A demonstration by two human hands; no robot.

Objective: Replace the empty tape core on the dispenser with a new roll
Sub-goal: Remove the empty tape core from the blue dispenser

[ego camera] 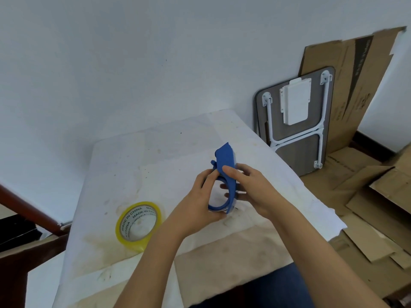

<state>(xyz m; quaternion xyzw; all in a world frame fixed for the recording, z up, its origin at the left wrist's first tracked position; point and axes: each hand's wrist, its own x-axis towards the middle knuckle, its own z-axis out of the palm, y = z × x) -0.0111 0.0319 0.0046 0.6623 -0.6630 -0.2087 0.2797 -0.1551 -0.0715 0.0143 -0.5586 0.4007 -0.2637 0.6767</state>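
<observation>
Head view: my white paper-covered tabletop (169,152) has open room all round, its right edge (311,192) close by. My left hand (200,203) and right hand (251,192) have fingers closed around the blue plastic tape dispenser (225,165), held above it. I judge I'm freeing the core; next, seating the yellow tape roll (139,225) lying left.
</observation>
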